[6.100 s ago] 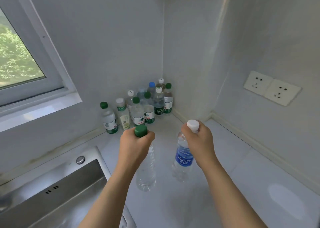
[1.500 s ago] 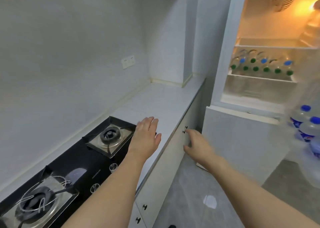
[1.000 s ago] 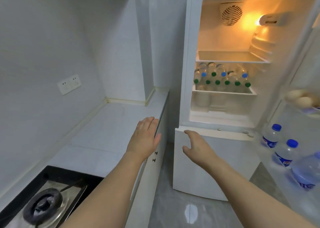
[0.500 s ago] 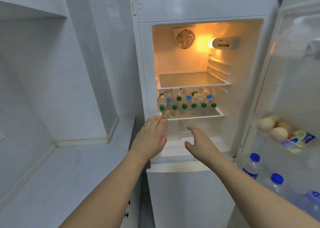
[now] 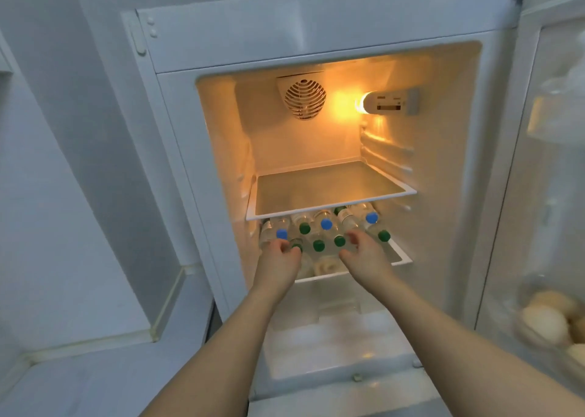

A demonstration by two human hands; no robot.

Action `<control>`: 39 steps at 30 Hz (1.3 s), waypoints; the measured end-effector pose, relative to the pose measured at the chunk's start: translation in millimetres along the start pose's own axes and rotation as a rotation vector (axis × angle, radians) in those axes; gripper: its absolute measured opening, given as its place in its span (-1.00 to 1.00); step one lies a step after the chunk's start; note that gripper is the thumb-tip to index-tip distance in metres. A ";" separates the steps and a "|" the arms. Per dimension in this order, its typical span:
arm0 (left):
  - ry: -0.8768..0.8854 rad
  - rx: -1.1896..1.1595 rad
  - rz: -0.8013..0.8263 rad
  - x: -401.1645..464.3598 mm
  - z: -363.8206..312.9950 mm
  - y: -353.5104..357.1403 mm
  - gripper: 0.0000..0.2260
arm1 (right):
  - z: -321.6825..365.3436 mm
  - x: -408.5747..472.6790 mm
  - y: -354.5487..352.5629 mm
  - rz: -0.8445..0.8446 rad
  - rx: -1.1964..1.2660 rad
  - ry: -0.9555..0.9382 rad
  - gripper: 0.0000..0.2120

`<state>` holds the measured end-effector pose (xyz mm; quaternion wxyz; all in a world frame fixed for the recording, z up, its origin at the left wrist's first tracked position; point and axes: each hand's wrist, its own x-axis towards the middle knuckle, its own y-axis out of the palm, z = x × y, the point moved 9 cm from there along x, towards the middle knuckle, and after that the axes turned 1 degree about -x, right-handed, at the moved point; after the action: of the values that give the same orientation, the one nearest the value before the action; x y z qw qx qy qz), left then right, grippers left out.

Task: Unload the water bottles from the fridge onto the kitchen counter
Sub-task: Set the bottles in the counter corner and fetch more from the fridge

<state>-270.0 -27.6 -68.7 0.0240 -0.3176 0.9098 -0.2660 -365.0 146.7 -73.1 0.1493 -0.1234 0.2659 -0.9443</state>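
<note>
Green- and blue-capped clear plastic water bottles lie stacked on the white fridge's lower shelf. Your left hand curls round a green-capped bottle; your right hand reaches in, its grip unclear.

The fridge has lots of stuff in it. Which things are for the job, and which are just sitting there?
For the job:
water bottles lying on the lower shelf
left hand and right hand, reaching for them
kitchen counter, where they go

Just there:
bare upper shelf
fan grille
lamp
pale round things in the door
</note>
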 end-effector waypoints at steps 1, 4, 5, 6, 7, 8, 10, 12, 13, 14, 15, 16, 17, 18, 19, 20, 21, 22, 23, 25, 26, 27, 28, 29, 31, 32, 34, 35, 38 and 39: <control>-0.121 -0.106 0.008 14.1 16.5 7.4 -0.82 | -10.5 13.7 4.5 -0.002 0.082 0.072 -0.61; -0.359 -0.341 -0.002 50.3 55.2 28.4 -0.83 | -39.1 48.8 25.5 0.002 0.343 0.283 -0.79; -0.411 -0.408 -0.008 63.6 64.1 36.1 -0.84 | -47.5 63.7 35.8 0.005 0.422 0.346 -0.80; -0.445 -0.466 -0.021 72.7 69.2 41.5 -0.85 | -53.5 74.0 43.3 -0.004 0.506 0.405 -0.79; -0.479 -0.505 -0.040 87.1 77.4 48.5 -0.86 | -60.7 89.5 54.7 -0.014 0.592 0.481 -0.79; -0.503 -0.525 -0.064 99.0 84.5 53.6 -0.87 | -67.0 101.5 63.2 -0.032 0.660 0.551 -0.80; -0.545 -0.558 -0.095 121.5 100.7 63.0 -0.83 | -75.4 124.5 78.0 -0.050 0.728 0.630 -0.83; -0.571 -0.571 -0.129 141.4 114.9 69.2 -0.74 | -78.3 144.3 90.2 -0.031 0.756 0.640 -0.85; -0.586 -0.575 -0.149 150.0 120.8 71.1 -0.71 | -80.1 153.3 95.8 -0.018 0.760 0.637 -0.85; -0.603 -0.578 -0.172 158.4 126.6 72.6 -0.67 | -81.8 160.9 100.7 -0.010 0.762 0.638 -0.85; -0.622 -0.582 -0.190 165.6 131.1 73.8 -0.65 | -83.5 167.2 105.0 -0.002 0.766 0.645 -0.83; -0.641 -0.584 -0.201 171.7 135.7 76.0 -0.64 | -85.9 172.1 109.4 0.001 0.775 0.656 -0.81; -0.659 -0.587 -0.207 176.1 138.7 77.7 -0.64 | -87.1 176.8 112.9 0.001 0.779 0.664 -0.79; -0.671 -0.593 -0.221 179.9 141.8 79.1 -0.63 | -88.3 180.3 116.5 0.006 0.773 0.669 -0.77; -0.680 -0.588 -0.238 182.8 144.1 79.6 -0.62 | -88.6 183.0 120.1 0.014 0.762 0.676 -0.74; -0.684 -0.582 -0.253 185.5 145.8 80.4 -0.62 | -89.9 185.6 124.1 0.025 0.750 0.686 -0.71; -0.683 -0.576 -0.260 187.7 146.2 81.0 -0.61 | -89.8 187.6 127.8 0.039 0.743 0.693 -0.71; -0.686 -0.572 -0.268 188.8 146.7 81.1 -0.60 | -88.8 189.3 130.8 0.049 0.756 0.696 -0.71; -0.691 -0.569 -0.269 190.4 146.7 82.2 -0.59 | -86.7 192.3 132.7 0.049 0.780 0.688 -0.73; -0.703 -0.575 -0.262 192.8 146.4 84.9 -0.57 | -83.5 198.4 133.0 0.011 0.815 0.669 -0.75; -0.705 -0.586 -0.257 193.1 146.0 85.6 -0.58 | -83.3 200.1 133.2 -0.015 0.817 0.670 -0.75; -0.706 -0.602 -0.252 192.4 145.3 85.7 -0.59 | -83.4 200.8 133.6 -0.038 0.823 0.675 -0.75; -0.700 -0.615 -0.250 191.2 144.4 85.6 -0.60 | -83.6 199.8 133.6 -0.061 0.838 0.675 -0.76; -0.692 -0.618 -0.250 188.8 144.0 84.8 -0.60 | -84.3 197.8 133.8 -0.090 0.855 0.674 -0.76; -0.649 -0.616 -0.269 178.7 143.6 81.4 -0.63 | -86.9 190.8 131.6 -0.161 0.883 0.672 -0.75; -0.622 -0.625 -0.286 169.0 142.5 79.5 -0.65 | -88.6 184.0 127.9 -0.208 0.912 0.671 -0.74; -0.591 -0.631 -0.311 146.5 143.6 77.3 -0.69 | -93.8 167.3 119.3 -0.308 0.958 0.670 -0.72; -0.576 -0.605 -0.324 133.2 143.1 74.8 -0.67 | -95.9 155.7 111.8 -0.348 0.959 0.664 -0.70; -0.517 -0.559 -0.371 98.2 137.6 62.4 -0.61 | -95.7 120.5 86.5 -0.446 0.935 0.597 -0.72; -0.506 -0.572 -0.389 88.0 133.6 57.6 -0.63 | -94.4 109.3 77.6 -0.474 0.919 0.573 -0.73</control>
<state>-344.3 -104.4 -201.0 0.1069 -0.5326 0.8354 0.0835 -478.8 89.4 -176.4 -0.1055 0.1576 -0.1757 -0.9660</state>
